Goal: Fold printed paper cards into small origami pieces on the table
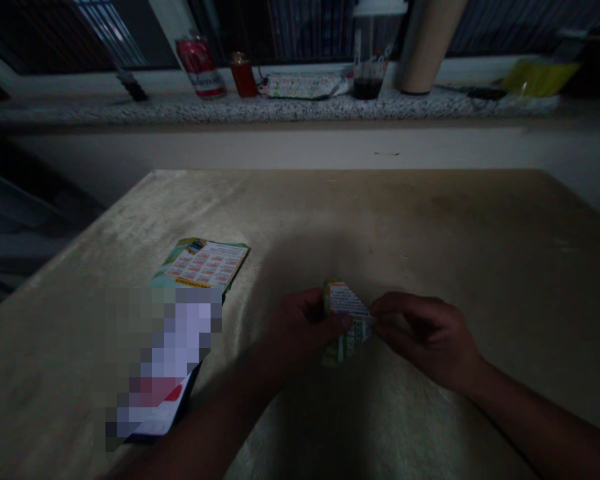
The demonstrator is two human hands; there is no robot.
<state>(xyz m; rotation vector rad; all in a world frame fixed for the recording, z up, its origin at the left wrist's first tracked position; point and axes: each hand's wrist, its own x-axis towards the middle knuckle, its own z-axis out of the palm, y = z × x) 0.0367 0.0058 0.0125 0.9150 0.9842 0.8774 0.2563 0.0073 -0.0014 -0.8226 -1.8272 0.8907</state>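
Observation:
Both hands are on a small folded piece of printed paper (349, 303), green and white with a pointed right end. My left hand (305, 320) grips it from the left, thumb lying across its front. At the pointed right corner, the thumb and forefinger of my right hand (425, 337) pinch the paper. The paper is held above the table, near its middle. To the left lies a flat printed sheet or leaflet (207, 260) with rows of red and white boxes. A phone-like device (167, 407) with a lit screen, partly pixelated, lies just in front of that leaflet.
The table (300, 200) has a pale cloth-like surface and ends at a wall. On the speckled sill (300, 110) beyond stand a red can (200, 67), a small red jar (243, 75), a patterned packet (303, 87), a lidded cup (371, 53) and a beige cylinder (427, 50).

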